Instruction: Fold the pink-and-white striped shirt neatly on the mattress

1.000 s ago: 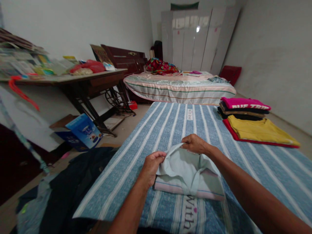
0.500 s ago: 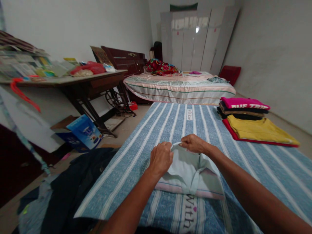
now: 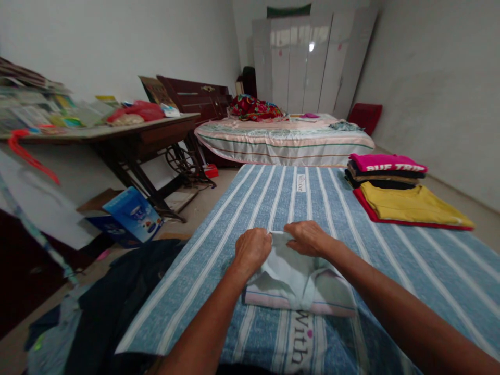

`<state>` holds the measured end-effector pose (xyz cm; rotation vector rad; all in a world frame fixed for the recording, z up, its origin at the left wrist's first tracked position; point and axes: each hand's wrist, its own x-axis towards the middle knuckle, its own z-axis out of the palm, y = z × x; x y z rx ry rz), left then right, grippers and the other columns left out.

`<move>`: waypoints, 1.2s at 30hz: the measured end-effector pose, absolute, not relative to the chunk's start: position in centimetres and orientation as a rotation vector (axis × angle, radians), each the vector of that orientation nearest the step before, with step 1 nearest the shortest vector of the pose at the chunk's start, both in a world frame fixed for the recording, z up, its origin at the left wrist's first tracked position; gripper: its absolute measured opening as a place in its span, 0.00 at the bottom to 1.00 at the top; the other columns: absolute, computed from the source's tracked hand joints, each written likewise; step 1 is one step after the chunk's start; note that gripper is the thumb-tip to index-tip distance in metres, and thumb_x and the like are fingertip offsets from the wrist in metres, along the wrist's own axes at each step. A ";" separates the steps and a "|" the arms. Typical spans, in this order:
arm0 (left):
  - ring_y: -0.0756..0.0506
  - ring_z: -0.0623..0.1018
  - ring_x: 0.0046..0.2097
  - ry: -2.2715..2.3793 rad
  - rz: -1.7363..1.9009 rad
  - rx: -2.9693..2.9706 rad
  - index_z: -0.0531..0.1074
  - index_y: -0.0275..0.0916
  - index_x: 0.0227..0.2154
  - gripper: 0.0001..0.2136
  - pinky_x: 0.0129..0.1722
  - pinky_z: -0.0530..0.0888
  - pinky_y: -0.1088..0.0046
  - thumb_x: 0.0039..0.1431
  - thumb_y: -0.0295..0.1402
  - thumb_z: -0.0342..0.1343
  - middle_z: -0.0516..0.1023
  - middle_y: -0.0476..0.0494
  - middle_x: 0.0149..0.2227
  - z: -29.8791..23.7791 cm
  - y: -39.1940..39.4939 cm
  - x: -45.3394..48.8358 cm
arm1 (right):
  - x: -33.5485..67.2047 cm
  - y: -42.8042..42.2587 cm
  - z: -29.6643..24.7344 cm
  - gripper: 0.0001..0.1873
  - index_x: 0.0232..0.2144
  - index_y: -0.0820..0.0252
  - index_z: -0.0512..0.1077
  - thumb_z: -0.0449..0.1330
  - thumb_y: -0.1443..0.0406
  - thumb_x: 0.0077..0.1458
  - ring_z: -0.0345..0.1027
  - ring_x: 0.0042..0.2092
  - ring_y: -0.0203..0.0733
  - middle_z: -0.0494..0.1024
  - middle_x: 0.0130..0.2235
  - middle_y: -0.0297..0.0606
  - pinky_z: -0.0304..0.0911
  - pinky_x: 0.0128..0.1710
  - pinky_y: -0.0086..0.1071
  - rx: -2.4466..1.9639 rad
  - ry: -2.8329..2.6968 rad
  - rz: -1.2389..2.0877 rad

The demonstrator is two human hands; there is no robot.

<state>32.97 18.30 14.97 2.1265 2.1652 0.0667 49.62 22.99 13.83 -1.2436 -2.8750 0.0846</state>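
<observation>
A pale, whitish-green garment (image 3: 287, 271) with a pink band and thin blue line along its near edge lies partly folded on the blue striped bed cover (image 3: 219, 250). At its far left edge, my left hand (image 3: 253, 250) pinches the cloth. My right hand (image 3: 307, 238) grips the same far edge a little to the right, fingers curled over it. Between the two hands the edge is stretched in a short line. Which kind of garment it is, I cannot tell.
Right of the garment lie a folded yellow shirt (image 3: 414, 203) on red cloth and a stack topped by a magenta shirt (image 3: 386, 163). Dark clothes (image 3: 128, 291) hang at the left. A sewing-machine table (image 3: 148, 125) and a blue box (image 3: 135, 213) stand beyond.
Both hands have come slightly nearer with the garment's far edge, which is now lower and flatter. The view has shifted a little.
</observation>
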 end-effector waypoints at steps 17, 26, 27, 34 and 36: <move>0.44 0.76 0.35 2.038 0.155 2.099 0.76 0.37 0.26 0.16 0.32 0.65 0.73 0.58 0.35 0.44 0.79 0.40 0.31 14.9 18.8 32.9 | 46.3 22.2 12.4 0.12 0.38 0.61 0.67 0.46 0.69 0.56 0.70 0.41 0.46 0.74 0.39 0.43 0.61 0.34 0.33 -1.247 -2.765 0.005; 0.49 0.72 0.30 1.845 0.579 2.024 0.72 0.38 0.26 0.14 0.29 0.64 0.76 0.55 0.43 0.49 0.72 0.51 0.25 13.9 17.9 31.2 | 46.5 22.5 13.0 0.13 0.40 0.61 0.69 0.48 0.66 0.55 0.71 0.41 0.45 0.75 0.41 0.45 0.60 0.36 0.32 -1.282 -2.790 0.059; 0.49 0.72 0.32 1.865 0.581 2.043 0.72 0.38 0.29 0.12 0.30 0.65 0.76 0.53 0.41 0.52 0.73 0.50 0.27 13.9 17.6 31.3 | 46.5 22.5 13.0 0.13 0.40 0.61 0.69 0.49 0.65 0.55 0.71 0.41 0.45 0.76 0.41 0.45 0.59 0.36 0.32 -1.276 -2.789 0.068; 0.42 0.72 0.47 2.125 0.293 2.263 0.66 0.37 0.40 0.12 0.45 0.67 0.68 0.50 0.27 0.53 0.73 0.40 0.42 13.4 16.2 33.8 | 46.6 23.0 13.3 0.12 0.35 0.59 0.71 0.50 0.68 0.49 0.71 0.43 0.44 0.78 0.40 0.42 0.57 0.35 0.30 -1.214 -2.783 0.190; 0.42 0.74 0.45 2.188 0.203 2.237 0.65 0.37 0.41 0.11 0.44 0.68 0.68 0.52 0.25 0.50 0.75 0.39 0.40 13.3 16.3 34.3 | 46.7 23.1 13.5 0.12 0.34 0.59 0.71 0.50 0.68 0.49 0.71 0.42 0.44 0.78 0.39 0.42 0.57 0.35 0.30 -1.222 -2.783 0.210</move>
